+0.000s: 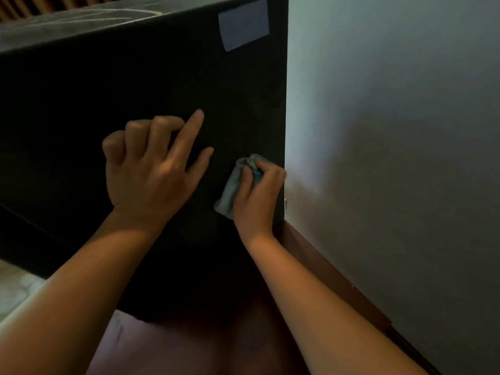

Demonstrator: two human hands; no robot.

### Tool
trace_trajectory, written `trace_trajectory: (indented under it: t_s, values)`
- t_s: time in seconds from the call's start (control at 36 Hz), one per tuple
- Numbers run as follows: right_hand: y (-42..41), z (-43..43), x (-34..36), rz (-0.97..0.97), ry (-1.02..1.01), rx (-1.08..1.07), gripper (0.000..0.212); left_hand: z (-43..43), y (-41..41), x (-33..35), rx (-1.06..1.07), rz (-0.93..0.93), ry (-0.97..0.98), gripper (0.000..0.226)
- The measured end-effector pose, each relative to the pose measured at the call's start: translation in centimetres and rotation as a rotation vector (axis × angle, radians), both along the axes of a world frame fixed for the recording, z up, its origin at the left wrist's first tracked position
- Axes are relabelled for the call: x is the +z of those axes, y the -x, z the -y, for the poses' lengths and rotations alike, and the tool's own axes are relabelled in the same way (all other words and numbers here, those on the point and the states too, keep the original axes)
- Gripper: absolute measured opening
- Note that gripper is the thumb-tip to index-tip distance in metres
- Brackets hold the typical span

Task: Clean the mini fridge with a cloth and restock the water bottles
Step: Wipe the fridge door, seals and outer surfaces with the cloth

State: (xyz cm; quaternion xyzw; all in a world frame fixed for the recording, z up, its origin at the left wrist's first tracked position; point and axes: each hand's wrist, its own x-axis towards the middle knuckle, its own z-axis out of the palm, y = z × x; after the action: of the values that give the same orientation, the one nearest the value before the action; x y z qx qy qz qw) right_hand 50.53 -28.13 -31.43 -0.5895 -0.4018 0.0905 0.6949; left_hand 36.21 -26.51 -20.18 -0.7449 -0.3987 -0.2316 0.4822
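A dark mini fridge is seen from close up, its broad black panel filling the left and centre of the view. A pale blue-green cloth is held bunched against that panel, low on the fridge and just inside its right-hand vertical edge. The cloth is gripped by the right hand, whose fingers are curled tightly round the upper wad while a loose flap hangs out below and to the left of the fist. The left hand is placed against the same panel, just left of the cloth and slightly higher, and nothing is held in it. Its index finger is stretched out straight toward the fridge's upper right and the thumb is spread beneath it, while the other three fingers are folded at the knuckles. Whether the fingertip actually touches the surface cannot be told. A pale rectangular sticker is fixed near the fridge's upper right corner. A plain light wall is seen immediately right of the fridge, and a brown skirting board runs from the fridge's lower right corner along the foot of that wall. A patch of pale floor is visible below the fridge's left side.
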Motion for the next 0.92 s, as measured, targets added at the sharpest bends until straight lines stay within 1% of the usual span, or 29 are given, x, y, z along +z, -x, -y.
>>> trace_trajectory:
  t_s: [0.08, 0.14, 0.19, 0.25, 0.33, 0.39, 0.47, 0.5, 0.56, 0.61, 0.67, 0.75, 0.83, 0.92]
  values:
    - [-0.5, 0.3, -1.0, -0.147, 0.102, 0.004, 0.017, 0.1, 0.0, 0.0, -0.008, 0.013, 0.017, 0.054]
    - [-0.7, 0.3, -0.7, -0.193, 0.145, 0.017, 0.015, 0.2, 0.0, 0.0, 0.004, 0.016, 0.013, 0.054]
    - [-1.0, 0.2, 0.5, -0.2, 0.151, 0.033, 0.015, 0.2, 0.0, 0.0, 0.026, 0.006, 0.015, 0.056]
    - [-1.2, 0.0, 2.7, -0.17, 0.098, 0.045, 0.017, 0.0, -0.1, 0.0, 0.038, -0.008, 0.011, 0.055]
    - [-1.0, -0.2, 6.4, -0.057, -0.079, 0.008, 0.016, 0.0, -0.2, -0.1, 0.013, 0.019, 0.009, 0.049]
    - [0.0, -0.4, 8.2, 0.048, -0.172, -0.001, 0.019, 0.3, -0.4, 0.0, -0.071, 0.094, 0.022, 0.043]
    - [2.2, 0.0, 8.4, 0.173, -0.19, 0.044, 0.02, 1.2, 0.4, 0.6, -0.28, 0.195, 0.09, 0.038]
    - [2.5, 0.2, 8.4, 0.176, -0.173, 0.066, 0.02, 1.8, 1.0, 1.2, -0.34, 0.216, 0.117, 0.038]
    - [2.1, 0.4, 7.9, 0.11, -0.117, 0.073, 0.019, 2.3, 2.1, 1.6, -0.379, 0.224, 0.149, 0.039]
    - [2.2, 0.9, 9.0, 0.048, -0.106, 0.087, 0.015, 2.8, 4.3, 3.6, -0.39, 0.267, 0.095, 0.039]
    - [3.2, 1.4, 11.3, 0.034, -0.118, 0.108, 0.014, 3.1, 6.9, 6.1, -0.39, 0.29, 0.035, 0.041]
    - [5.6, 2.3, 14.8, 0.095, -0.191, 0.159, 0.013, 3.2, 10.3, 9.4, -0.374, 0.297, 0.006, 0.042]
    - [9.0, 3.2, 18.0, 0.206, -0.262, 0.149, 0.013, 3.7, 13.0, 11.4, -0.466, 0.301, 0.089, 0.033]
    - [12.8, 4.1, 20.6, 0.241, -0.288, 0.156, 0.015, 4.6, 14.8, 12.8, -0.512, 0.287, 0.161, 0.027]
